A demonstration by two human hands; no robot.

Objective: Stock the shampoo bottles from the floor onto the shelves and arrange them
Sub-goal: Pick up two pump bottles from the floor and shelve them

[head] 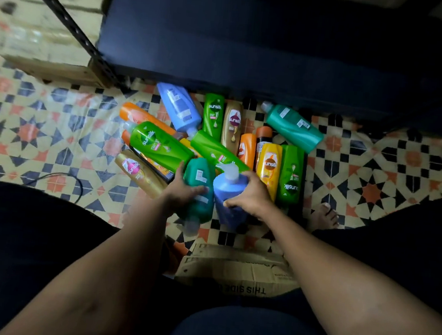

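Note:
Several shampoo bottles lie in a heap on the patterned floor below the dark shelf (254, 35). My left hand (182, 188) grips a teal-green bottle (199, 181), its cap pointing toward me. My right hand (249, 194) grips a blue bottle (230, 189) with a pale cap pointing away. Around them lie a bright green Sunsilk bottle (160, 145), a gold bottle (138, 171), a light blue bottle (179, 108), a yellow bottle (268, 166) and a teal bottle (294, 125) at the back right.
A black perforated shelf upright (74, 29) slants down at the left before pale boxes (45, 15). A flattened cardboard box (237, 268) lies between my knees. A black cable (59, 178) curves at left. A bare foot (323, 217) rests at right.

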